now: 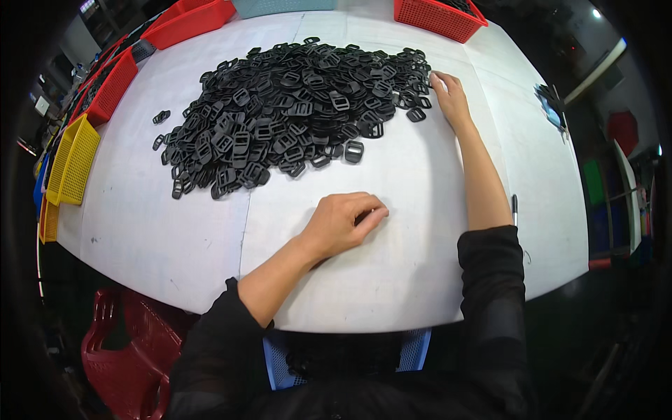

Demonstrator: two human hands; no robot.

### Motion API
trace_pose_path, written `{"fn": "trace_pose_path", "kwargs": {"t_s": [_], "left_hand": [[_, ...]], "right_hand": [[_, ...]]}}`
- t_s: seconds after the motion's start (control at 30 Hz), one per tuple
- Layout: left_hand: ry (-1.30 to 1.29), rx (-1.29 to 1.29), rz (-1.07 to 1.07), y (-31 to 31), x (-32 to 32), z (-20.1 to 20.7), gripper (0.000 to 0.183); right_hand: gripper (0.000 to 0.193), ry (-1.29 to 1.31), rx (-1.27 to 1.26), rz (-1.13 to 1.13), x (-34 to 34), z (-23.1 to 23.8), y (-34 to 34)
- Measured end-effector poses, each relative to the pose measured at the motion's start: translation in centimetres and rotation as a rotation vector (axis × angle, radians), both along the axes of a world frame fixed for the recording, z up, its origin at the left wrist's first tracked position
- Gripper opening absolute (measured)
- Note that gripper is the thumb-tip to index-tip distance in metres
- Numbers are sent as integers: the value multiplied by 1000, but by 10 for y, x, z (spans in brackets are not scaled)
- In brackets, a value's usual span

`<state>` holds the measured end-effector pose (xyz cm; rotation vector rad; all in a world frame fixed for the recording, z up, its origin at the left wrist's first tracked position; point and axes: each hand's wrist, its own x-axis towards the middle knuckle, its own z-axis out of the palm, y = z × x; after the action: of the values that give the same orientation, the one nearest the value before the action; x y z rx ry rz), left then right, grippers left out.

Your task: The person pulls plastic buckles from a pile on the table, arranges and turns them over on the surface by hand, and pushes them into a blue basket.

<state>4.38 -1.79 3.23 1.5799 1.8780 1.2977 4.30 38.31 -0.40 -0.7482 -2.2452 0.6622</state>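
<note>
a right hand (450, 98) is lying flat, fingers spread, touching the far right edge of a buckle pile (294, 105) on the white tabletop (420, 266); raking gently should avoid scattering. the left hand (341, 222) is resting curled nearer the body, fingertips pinched together, contents hidden.

I am at a sorting bench in a small factory or workshop. A big heap of identical black plastic buckles (294, 105) lies on my white work table (420, 266). Red mesh bins (437, 17) and yellow mesh bins (73, 161) line its edges, a blue basket (280, 360) sits at my lap, and a red crate (126, 357) stands on the dark floor.
</note>
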Motion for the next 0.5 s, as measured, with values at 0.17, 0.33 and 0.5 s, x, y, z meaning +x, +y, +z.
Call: {"fn": "trace_pose_path", "kwargs": {"t_s": [0.17,0.33,0.5], "left_hand": [[109,72,-49,6,-2,1,4],[82,62,-1,3,-2,1,5],[73,42,19,4,-5,-4,8]], "right_hand": [[58,-136,147,-28,-80,-6,85],[59,-373,-10,180,-84,24,32],[55,-132,-142,265,-38,20,-35]]}}
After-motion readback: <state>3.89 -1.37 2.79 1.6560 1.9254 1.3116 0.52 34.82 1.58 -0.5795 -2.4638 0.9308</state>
